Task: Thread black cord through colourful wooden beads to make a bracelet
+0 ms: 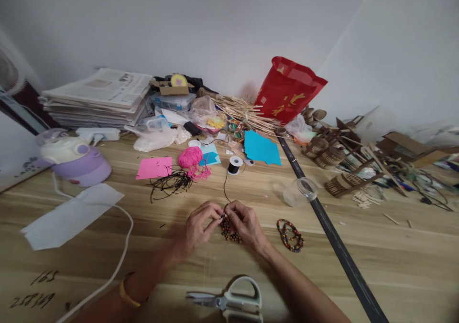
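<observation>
In the head view, our left hand [201, 225] and right hand [247, 225] both pinch black cord [225, 185] by the beads [231, 235], mid-table. The bracelets [282, 240] rightward look finished; this piece seems unfinished, its cord running uncut to the spool [234, 165].

From my remote seat I can read handwritten dark numbers [45, 277] on the pale wood-grain table [394, 265], near its front left corner: "165", and below it [33, 300] a longer row that looks like "258369". At the table's left edge, the white flat-faced object [17, 141] bears grey capitals; I make out only "LA". Print on the stacked grey-white newspapers [96, 93] and gold marks on the glossy red bag [290, 91] are illegible to me.
</observation>
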{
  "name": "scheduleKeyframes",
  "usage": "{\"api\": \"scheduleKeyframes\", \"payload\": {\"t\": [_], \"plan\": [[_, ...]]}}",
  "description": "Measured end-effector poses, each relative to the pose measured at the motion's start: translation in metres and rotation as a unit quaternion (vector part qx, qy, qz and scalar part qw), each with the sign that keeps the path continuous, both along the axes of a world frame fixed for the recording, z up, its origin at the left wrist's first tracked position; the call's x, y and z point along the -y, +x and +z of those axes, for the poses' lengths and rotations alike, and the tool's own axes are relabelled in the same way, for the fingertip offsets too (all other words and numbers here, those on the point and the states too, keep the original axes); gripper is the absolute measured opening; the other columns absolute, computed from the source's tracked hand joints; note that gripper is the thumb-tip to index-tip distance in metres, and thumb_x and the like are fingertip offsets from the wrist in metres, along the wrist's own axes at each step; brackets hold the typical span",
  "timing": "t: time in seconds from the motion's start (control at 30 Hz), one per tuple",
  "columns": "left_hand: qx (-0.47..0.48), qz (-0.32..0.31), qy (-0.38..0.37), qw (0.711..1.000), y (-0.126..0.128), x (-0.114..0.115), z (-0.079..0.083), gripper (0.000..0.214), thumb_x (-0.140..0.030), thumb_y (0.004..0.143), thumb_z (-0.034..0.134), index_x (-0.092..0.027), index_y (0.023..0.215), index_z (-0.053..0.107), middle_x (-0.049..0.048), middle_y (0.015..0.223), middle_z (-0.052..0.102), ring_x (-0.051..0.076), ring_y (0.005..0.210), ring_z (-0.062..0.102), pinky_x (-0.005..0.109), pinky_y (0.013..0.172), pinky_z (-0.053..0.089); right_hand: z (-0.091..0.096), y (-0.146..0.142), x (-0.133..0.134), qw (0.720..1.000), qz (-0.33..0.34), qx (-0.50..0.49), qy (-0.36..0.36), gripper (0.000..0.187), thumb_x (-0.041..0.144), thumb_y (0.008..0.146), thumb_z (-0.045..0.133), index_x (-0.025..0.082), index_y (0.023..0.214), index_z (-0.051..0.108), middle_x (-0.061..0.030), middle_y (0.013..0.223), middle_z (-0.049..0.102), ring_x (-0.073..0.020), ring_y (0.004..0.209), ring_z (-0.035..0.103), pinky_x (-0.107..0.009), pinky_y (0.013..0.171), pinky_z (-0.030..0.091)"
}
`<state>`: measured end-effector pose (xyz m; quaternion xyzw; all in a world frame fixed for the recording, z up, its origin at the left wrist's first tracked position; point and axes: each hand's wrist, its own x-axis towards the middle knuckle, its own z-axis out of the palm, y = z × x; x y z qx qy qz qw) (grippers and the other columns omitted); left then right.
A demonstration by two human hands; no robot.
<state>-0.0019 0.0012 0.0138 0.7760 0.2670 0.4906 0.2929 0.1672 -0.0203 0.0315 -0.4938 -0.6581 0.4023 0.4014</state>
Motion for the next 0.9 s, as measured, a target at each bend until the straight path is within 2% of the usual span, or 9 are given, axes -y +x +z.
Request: {"api": "scheduleKeyframes", "payload": {"t": [0.1, 0.2, 0.27, 0.43, 0.53, 0.6, 0.8, 0.9], "plan": [[0.032, 0.005, -0.121, 0.992, 0.001, -0.001, 0.000, 0.011, -0.018, 0.083, 0.056, -0.016, 0.072, 0.055, 0.0051, 0.081, 0.062, 0.016, 0.078, 0.059, 0.026, 0.072, 0.046, -0.001, 0.002, 0.000, 0.994, 0.010, 0.054, 0.099, 0.027, 0.035, 0.096, 0.042, 0.016, 0.084, 0.058, -0.0007, 0.065, 0.057, -0.0111, 0.054, 0.053, -0.020, 0.054, 0.042], [0.078, -0.006, -0.238, 0.968, 0.001, -0.003, 0.002, 0.014, -0.025, 0.080, 0.060, -0.016, 0.071, 0.054, 0.0033, 0.077, 0.059, 0.015, 0.076, 0.057, 0.025, 0.070, 0.044, -0.006, 0.005, -0.001, 0.972, 0.038, 0.111, 0.203, 0.025, 0.029, 0.098, 0.039, 0.017, 0.089, 0.059, -0.0052, 0.079, 0.062, -0.0138, 0.068, 0.059, -0.023, 0.064, 0.047], [0.097, -0.023, -0.297, 0.950, 0.000, -0.005, 0.002, 0.018, -0.029, 0.077, 0.063, -0.015, 0.070, 0.053, 0.0017, 0.074, 0.056, 0.014, 0.072, 0.054, 0.024, 0.068, 0.043, -0.008, 0.008, -0.001, 0.956, 0.060, 0.158, 0.240, 0.023, 0.025, 0.099, 0.036, 0.018, 0.094, 0.057, -0.0059, 0.083, 0.062, -0.0142, 0.072, 0.060, -0.023, 0.066, 0.048], [0.086, -0.077, -0.381, 0.917, -0.002, -0.012, 0.003, 0.027, -0.033, 0.068, 0.072, -0.015, 0.067, 0.052, -0.0009, 0.066, 0.054, 0.012, 0.064, 0.049, 0.023, 0.063, 0.039, -0.005, 0.012, 0.001, 0.897, 0.094, 0.296, 0.315, 0.023, 0.021, 0.100, 0.035, 0.017, 0.096, 0.058, -0.0086, 0.092, 0.060, -0.0147, 0.076, 0.059, -0.022, 0.061, 0.047], [0.077, -0.083, -0.418, 0.901, -0.003, -0.014, 0.003, 0.029, -0.033, 0.064, 0.074, -0.015, 0.066, 0.051, -0.0029, 0.062, 0.052, 0.010, 0.060, 0.046, 0.022, 0.058, 0.036, -0.002, 0.012, 0.002, 0.875, 0.098, 0.325, 0.347, 0.023, 0.020, 0.099, 0.036, 0.016, 0.098, 0.058, -0.0101, 0.095, 0.058, -0.0157, 0.081, 0.059, -0.022, 0.063, 0.049], [0.078, -0.089, -0.437, 0.892, -0.004, -0.015, 0.002, 0.030, -0.033, 0.063, 0.075, -0.015, 0.067, 0.051, -0.0038, 0.061, 0.051, 0.010, 0.058, 0.046, 0.022, 0.057, 0.035, -0.002, 0.012, 0.002, 0.876, 0.098, 0.317, 0.350, 0.023, 0.019, 0.100, 0.035, 0.016, 0.100, 0.058, -0.0104, 0.097, 0.057, -0.0155, 0.083, 0.059, -0.022, 0.064, 0.050], [0.072, -0.138, -0.475, 0.866, -0.006, -0.015, -0.002, 0.028, -0.031, 0.063, 0.076, -0.014, 0.067, 0.054, -0.0027, 0.060, 0.057, 0.010, 0.058, 0.051, 0.023, 0.058, 0.038, -0.005, 0.010, 0.000, 0.913, 0.081, 0.258, 0.306, 0.018, 0.023, 0.099, 0.041, 0.018, 0.100, 0.058, -0.0087, 0.097, 0.058, -0.0155, 0.085, 0.061, -0.023, 0.069, 0.052], [0.073, -0.143, -0.484, 0.860, -0.008, -0.016, -0.003, 0.025, -0.030, 0.063, 0.076, -0.013, 0.069, 0.057, -0.0011, 0.062, 0.061, 0.011, 0.059, 0.054, 0.023, 0.060, 0.039, -0.004, 0.010, 0.000, 0.910, 0.099, 0.269, 0.298, 0.019, 0.023, 0.099, 0.040, 0.018, 0.098, 0.058, -0.0090, 0.098, 0.058, -0.0161, 0.086, 0.061, -0.024, 0.069, 0.052]]}}
